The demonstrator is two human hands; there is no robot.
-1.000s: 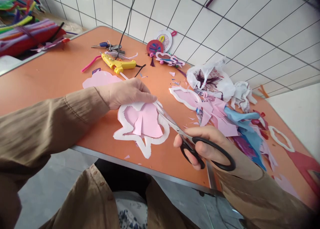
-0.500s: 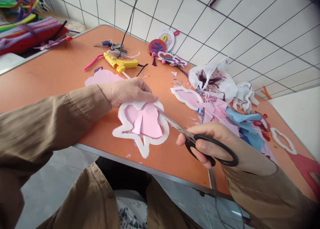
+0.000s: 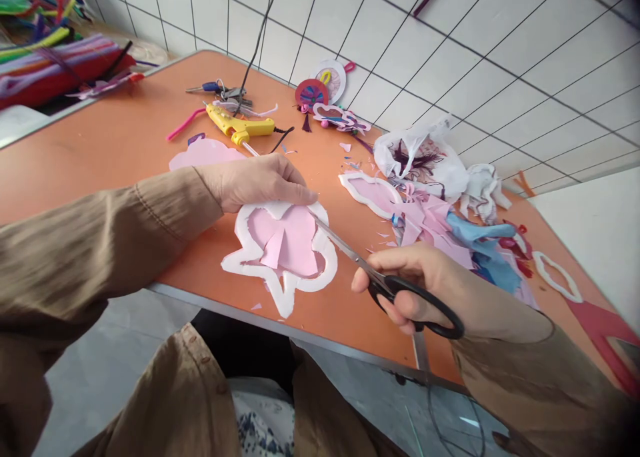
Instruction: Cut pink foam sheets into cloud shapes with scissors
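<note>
My left hand [image 3: 265,182] grips the top edge of a white foam outline [image 3: 242,262] shaped like a fish or flower with a pointed tail. Pink paper [image 3: 295,240] shows inside the outline, with a cut flap folded in it. My right hand [image 3: 425,284] has its fingers through the black handles of a pair of scissors [image 3: 397,289]. The scissor blades meet the upper right of the foam outline, near my left thumb, and look nearly closed. The far fingers of my left hand are hidden.
Beyond my left hand lie a yellow glue gun [image 3: 240,125], keys [image 3: 233,97] and a pink cloud-shaped piece [image 3: 205,154]. Paper scraps [image 3: 430,220], another foam-edged shape [image 3: 370,194] and a white plastic bag [image 3: 425,160] lie to the right. The table's front edge [image 3: 300,340] is close.
The scissor handles have come closer together as my right hand closes. My left hand stays in place on the foam outline, and the view has shifted slightly.
</note>
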